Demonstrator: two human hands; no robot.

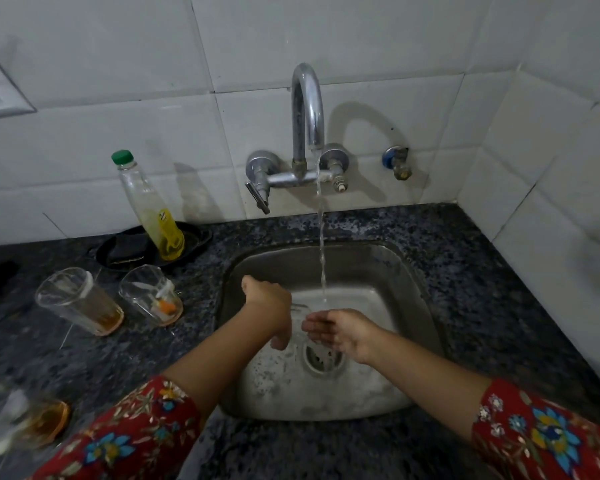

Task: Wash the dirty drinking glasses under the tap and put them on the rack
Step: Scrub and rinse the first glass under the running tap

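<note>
over sink [378, 271], under running tap [307, 109] | gripping glass [297, 325] in left hand [269, 306] | touching it with right hand [345, 332], fingers loosely extended

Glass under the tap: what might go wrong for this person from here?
1. The wet clear glass is gripped by the left hand, and the right hand merely touches it. It could slip and crack against the steel sink.
2. The tall dirty glass and the short dirty glass stand on the counter beside the left forearm, so a careless swing might topple them.
</note>
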